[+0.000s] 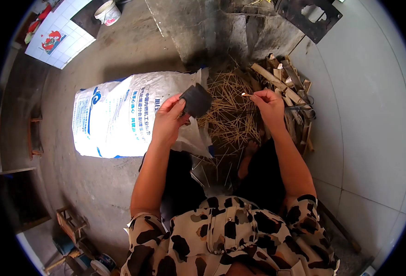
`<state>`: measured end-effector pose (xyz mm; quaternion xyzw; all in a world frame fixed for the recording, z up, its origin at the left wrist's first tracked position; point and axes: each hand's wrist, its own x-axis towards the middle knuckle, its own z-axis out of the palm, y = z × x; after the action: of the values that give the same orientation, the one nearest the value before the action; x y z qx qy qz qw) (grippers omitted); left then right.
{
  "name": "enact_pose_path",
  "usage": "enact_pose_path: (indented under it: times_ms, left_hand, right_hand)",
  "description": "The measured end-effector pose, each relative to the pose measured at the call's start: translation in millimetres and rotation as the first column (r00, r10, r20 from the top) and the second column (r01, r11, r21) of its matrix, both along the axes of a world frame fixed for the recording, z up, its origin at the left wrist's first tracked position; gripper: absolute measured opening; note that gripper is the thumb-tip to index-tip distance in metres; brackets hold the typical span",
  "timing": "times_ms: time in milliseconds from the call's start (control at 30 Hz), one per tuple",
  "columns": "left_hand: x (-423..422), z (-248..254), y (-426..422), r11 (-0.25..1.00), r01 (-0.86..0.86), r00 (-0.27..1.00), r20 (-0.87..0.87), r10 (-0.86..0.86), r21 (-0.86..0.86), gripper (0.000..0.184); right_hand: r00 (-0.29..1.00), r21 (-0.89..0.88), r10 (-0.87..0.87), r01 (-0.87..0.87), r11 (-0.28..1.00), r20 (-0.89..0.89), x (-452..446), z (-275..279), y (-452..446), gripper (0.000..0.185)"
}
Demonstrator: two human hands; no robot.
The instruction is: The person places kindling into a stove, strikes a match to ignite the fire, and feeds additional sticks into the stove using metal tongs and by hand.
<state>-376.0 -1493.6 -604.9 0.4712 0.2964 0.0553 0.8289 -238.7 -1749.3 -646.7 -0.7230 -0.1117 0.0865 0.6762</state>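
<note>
A: What's closest?

B: The patterned shirt (pixel 184 239), then dark trousers (pixel 263 172). Beyond them, both hands are raised, well apart.

A: And the left hand (pixel 167 120)?

B: Its thumb and fingers pinch the near edge of a dark flat piece (pixel 197 102), held up partly over the sack (pixel 115 115). I'd judge it light and fairly stiff, perhaps brittle at its uneven edges, so an edge grip suits it. I can't tell the material.

A: The right hand (pixel 272 110)?

B: Fingertips closed narrowly on one end of a thin stick (pixel 248 95). Its other end, pointing towards the dark flat piece, glows and looks lit. It'd weigh almost nothing and snap easily; the unlit end is the only sensible place to hold.

A: What's below and around?

B: Loose straws (pixel 228 110), thin and probably slippery as a bundle, lie beside the sack's open-looking end. Split wood (pixel 276 78) is heaped on their right.

A: Farthest?

B: A white bucket (pixel 107 14), near the tiled wall (pixel 72 27).
</note>
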Motion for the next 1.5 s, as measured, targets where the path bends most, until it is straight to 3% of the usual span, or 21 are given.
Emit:
enact_pose_path:
  times_ms: [133, 233, 433, 533, 633, 833, 1033, 1500]
  left_hand:
    - [8.5, -6.5, -10.1, 1.0, 0.009, 1.0, 0.0, -0.009, 0.026, 0.022]
    - [9.2, -14.9, -11.8, 0.993, -0.021, 1.0, -0.024, 0.018, -0.117, 0.022]
    - [15.3, -31.1, -3.1, 0.993, 0.097, 0.995, 0.037, -0.094, -0.067, 0.027]
    - [15.5, -26.2, -9.4, 0.992, 0.118, 0.993, 0.011, -0.118, -0.045, 0.027]
    - [14.6, -28.8, -12.1, 0.99, 0.144, 0.989, -0.022, -0.144, -0.007, 0.025]
    - [16.0, -28.7, -18.4, 0.984, 0.176, 0.983, -0.054, -0.175, 0.017, 0.022]
    - [22.1, -34.6, -24.2, 0.986, 0.163, 0.984, -0.085, -0.159, 0.041, 0.021]
    - [25.1, -44.8, -23.9, 0.985, 0.157, 0.983, -0.102, -0.15, 0.066, 0.017]
  right_hand:
    - [0.999, 0.018, 0.007, -0.006, 1.0, -0.035, -8.3, -1.9, -1.5, 0.011]
    - [0.998, -0.002, 0.036, -0.036, 0.999, -0.056, -13.2, -2.6, -1.6, 0.01]
    - [0.996, -0.06, 0.077, -0.08, 0.995, -0.053, -20.9, -14.0, -0.9, 0.013]
    - [0.995, -0.006, 0.058, -0.059, 0.998, -0.085, -24.9, -15.6, 2.9, 0.016]
    - [0.996, -0.153, 0.084, -0.089, 0.984, -0.039, -25.5, -18.9, 1.4, 0.016]
    - [0.994, -0.306, 0.076, -0.05, 0.951, 0.073, -30.1, -8.2, 1.7, 0.015]
    - [0.996, -0.401, 0.058, -0.026, 0.916, 0.067, -28.4, -17.3, -1.1, 0.022]
    - [0.994, -0.392, 0.105, -0.112, 0.913, -0.039, -29.2, -21.0, 3.9, 0.023]
